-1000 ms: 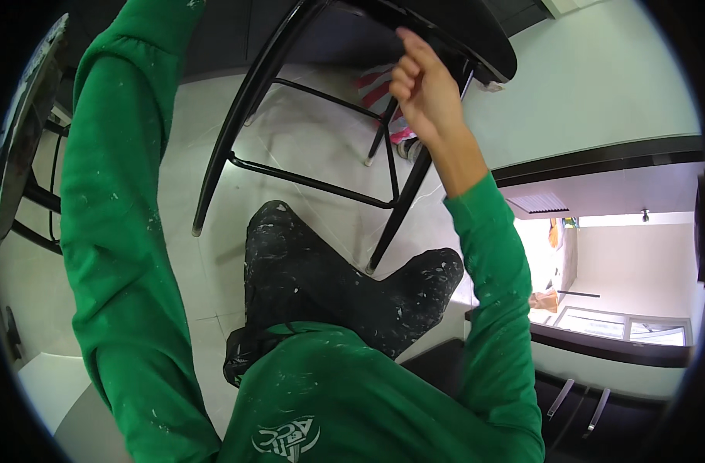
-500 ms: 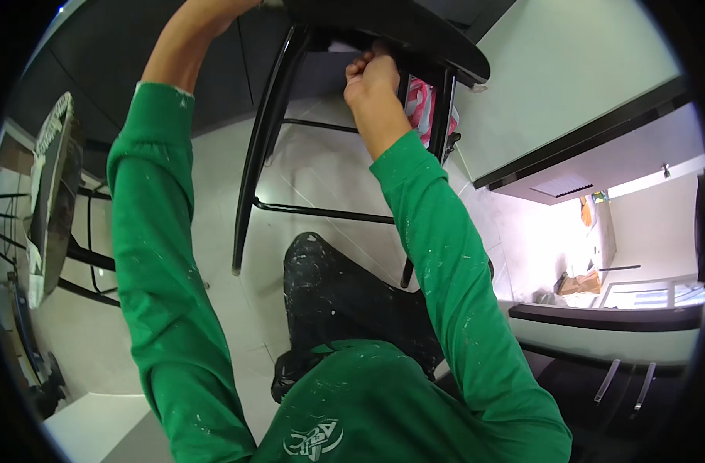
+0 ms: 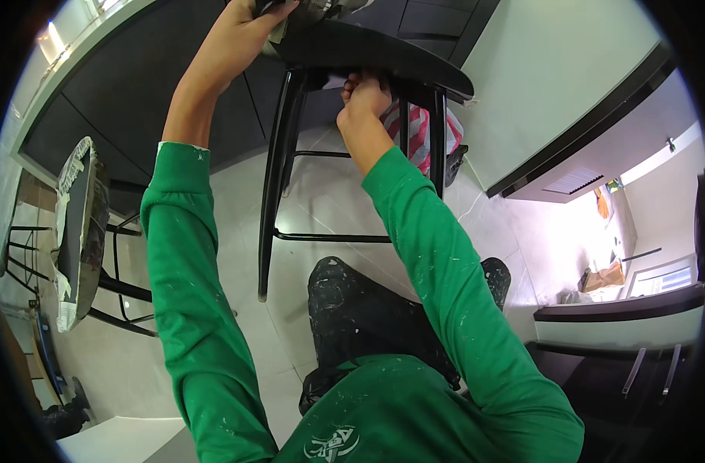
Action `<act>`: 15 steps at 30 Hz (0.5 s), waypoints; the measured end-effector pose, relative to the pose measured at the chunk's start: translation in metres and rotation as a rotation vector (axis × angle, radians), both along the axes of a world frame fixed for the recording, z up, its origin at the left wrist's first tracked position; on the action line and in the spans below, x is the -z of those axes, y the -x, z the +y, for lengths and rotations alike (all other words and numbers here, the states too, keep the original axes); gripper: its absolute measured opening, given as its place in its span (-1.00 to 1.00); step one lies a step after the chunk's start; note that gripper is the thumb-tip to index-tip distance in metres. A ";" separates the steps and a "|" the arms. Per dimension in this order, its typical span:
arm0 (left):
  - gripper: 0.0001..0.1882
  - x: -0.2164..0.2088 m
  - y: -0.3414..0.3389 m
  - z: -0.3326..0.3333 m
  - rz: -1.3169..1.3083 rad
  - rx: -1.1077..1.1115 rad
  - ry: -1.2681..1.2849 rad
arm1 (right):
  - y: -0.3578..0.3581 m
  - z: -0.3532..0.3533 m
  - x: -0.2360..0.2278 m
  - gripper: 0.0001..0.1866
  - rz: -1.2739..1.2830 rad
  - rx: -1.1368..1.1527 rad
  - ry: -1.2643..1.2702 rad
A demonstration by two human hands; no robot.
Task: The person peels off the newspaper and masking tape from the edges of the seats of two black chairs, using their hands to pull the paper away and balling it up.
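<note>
Black metal-framed stool [image 3: 352,139] with a dark rounded seat stands on the pale tiled floor [image 3: 236,339] just ahead of the person's paint-flecked dark trousers [image 3: 368,316]. Its seat top carries crumpled grey-white paper wrapping [image 3: 321,9], and the left hand [image 3: 248,35] is closed over that wrapping at the seat's near-left edge. The right hand [image 3: 365,96] is curled under the seat rim, fingers [image 3: 352,81] pinched on what looks like a small pale scrap; what exactly they grip is hard to tell. Doing this well probably means steadying the seat from above while pulling gently from beneath, so the stool does not tip. Behind it lies a red-and-white striped bag [image 3: 418,135]; to the left stands another paper-wrapped stool [image 3: 78,231].
</note>
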State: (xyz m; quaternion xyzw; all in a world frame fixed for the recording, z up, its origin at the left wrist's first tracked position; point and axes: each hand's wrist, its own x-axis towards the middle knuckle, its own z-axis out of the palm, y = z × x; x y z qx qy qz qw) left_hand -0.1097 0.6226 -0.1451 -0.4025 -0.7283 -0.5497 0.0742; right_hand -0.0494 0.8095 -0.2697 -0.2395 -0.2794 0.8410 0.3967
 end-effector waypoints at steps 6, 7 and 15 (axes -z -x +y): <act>-0.64 0.000 -0.001 0.010 0.003 0.108 -0.061 | -0.008 -0.002 0.002 -0.79 -0.006 0.061 -0.079; -0.64 0.002 0.001 0.008 -0.008 0.109 -0.055 | -0.012 -0.006 0.005 -0.79 -0.013 0.066 -0.110; -0.58 0.001 -0.001 -0.002 0.014 0.055 0.019 | -0.134 0.047 0.023 -0.78 -0.103 0.426 -0.831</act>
